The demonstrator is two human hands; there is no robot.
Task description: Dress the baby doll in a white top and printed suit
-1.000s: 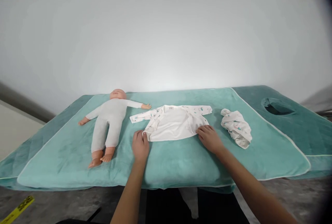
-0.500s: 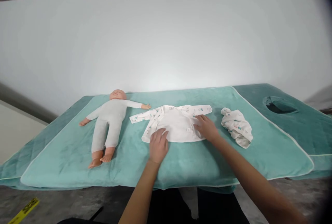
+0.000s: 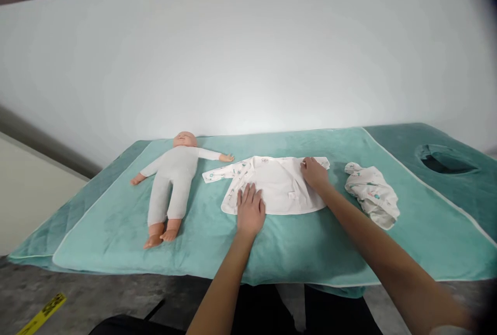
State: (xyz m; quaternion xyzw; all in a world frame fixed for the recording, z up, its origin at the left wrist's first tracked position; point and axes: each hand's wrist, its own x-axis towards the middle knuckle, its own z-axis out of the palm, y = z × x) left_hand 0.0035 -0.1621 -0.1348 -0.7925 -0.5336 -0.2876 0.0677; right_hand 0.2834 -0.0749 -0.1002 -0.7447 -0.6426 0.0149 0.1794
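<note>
Compared with half a second earlier: right hand [image 3: 315,173] shifted up from the side of the white shirt [image 3: 279,187] to the base of the sleeve [image 3: 323,162] on the right; left hand [image 3: 251,209] now further onto the near left part of the front. Shirt in the same place, spread flat at mid-bed [image 3: 116,244], neckline toward the wall [image 3: 248,55]. Left hand: palm down, fingers extended and slightly apart, in contact with the fabric. Right hand: fingers bent over the sleeve base; pinching or merely resting, cannot tell.

Hidden: right sleeve base, under the right hand; near right corner of the shirt, partly behind the right forearm. Prints on neck label [image 3: 264,161] and lower label [image 3: 293,195] too small to read. Right end of the bed cut off by the frame.

Surroundings: doll [image 3: 173,164] on its back to the left, one outstretched arm near the left sleeve tip, apart from it; crumpled printed garment [image 3: 370,192] to the right, beyond the right forearm; face hole [image 3: 446,161] farther right.
</note>
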